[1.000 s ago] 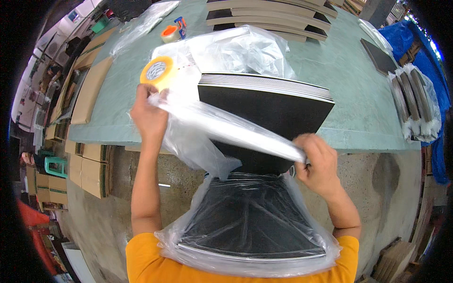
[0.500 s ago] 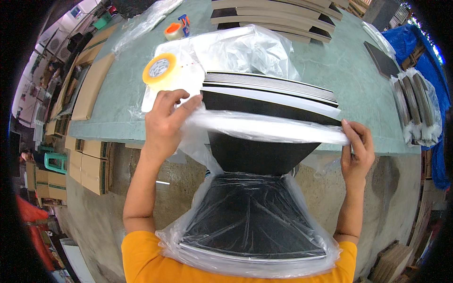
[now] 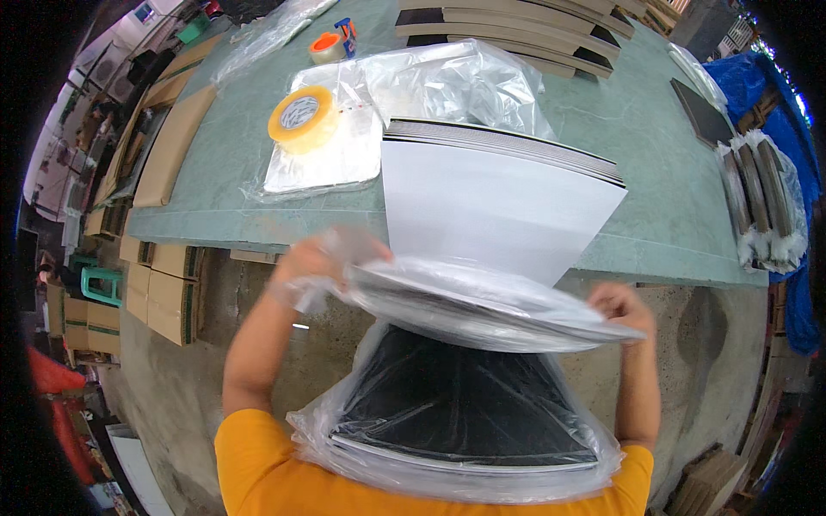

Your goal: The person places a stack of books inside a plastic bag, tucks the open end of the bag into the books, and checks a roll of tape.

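Hands have dropped since the earlier frames: left hand [image 3: 323, 262] and right hand [image 3: 621, 308] were up at the bench edge, now both sit below it, mid-frame, w/ the clear plastic bag [image 3: 482, 305] stretched between them. Bag mouth was a thin band across the dark stack before; now it's a flatter, wider sleeve w/ a dark sheet inside. Top of the sheet stack [image 3: 499, 202] on the bench showed black earlier, shows white now.

Bag's long axis runs left-right across the frame, tilted a bit down toward the right. Left fingers closed around the bunched left end of the plastic; right fingers pinch the right end, narrow grip.

Below, lower centre, a second bagged stack of dark sheets [image 3: 460, 413] rests against the orange shirt.

Bench [image 3: 654, 172] is green, fills upper half. On it: yellow tape roll [image 3: 299, 118] upper left, orange tape dispenser [image 3: 329, 43] further up, crumpled foil-like bags [image 3: 447, 82]. Cardboard cartons [image 3: 168, 288] at left, concrete floor [image 3: 172, 387] below.
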Demonstrator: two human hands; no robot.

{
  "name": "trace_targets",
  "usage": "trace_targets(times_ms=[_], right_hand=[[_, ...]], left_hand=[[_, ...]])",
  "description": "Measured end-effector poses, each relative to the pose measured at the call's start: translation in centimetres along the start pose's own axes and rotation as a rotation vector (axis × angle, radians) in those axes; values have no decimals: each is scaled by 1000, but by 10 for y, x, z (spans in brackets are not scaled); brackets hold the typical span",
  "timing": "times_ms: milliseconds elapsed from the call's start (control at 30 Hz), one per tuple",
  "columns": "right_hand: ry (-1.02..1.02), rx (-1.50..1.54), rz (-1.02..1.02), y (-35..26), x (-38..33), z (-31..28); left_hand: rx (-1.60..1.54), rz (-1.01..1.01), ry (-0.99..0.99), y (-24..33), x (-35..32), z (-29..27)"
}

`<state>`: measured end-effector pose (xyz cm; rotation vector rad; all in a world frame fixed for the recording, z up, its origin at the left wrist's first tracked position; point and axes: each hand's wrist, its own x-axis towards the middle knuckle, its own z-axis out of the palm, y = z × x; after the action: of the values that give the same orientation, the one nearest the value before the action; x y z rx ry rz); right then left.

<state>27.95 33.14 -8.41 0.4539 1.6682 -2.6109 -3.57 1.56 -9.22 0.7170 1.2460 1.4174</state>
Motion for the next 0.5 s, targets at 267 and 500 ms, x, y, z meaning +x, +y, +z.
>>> trace_targets(times_ms=[267,500], right_hand=[[599,229,545,277,2,-105],[495,-705,79,26,22,6]], left_hand=[[8,-354,150,-199,5,-27],[857,-351,221,-18,8,18]])
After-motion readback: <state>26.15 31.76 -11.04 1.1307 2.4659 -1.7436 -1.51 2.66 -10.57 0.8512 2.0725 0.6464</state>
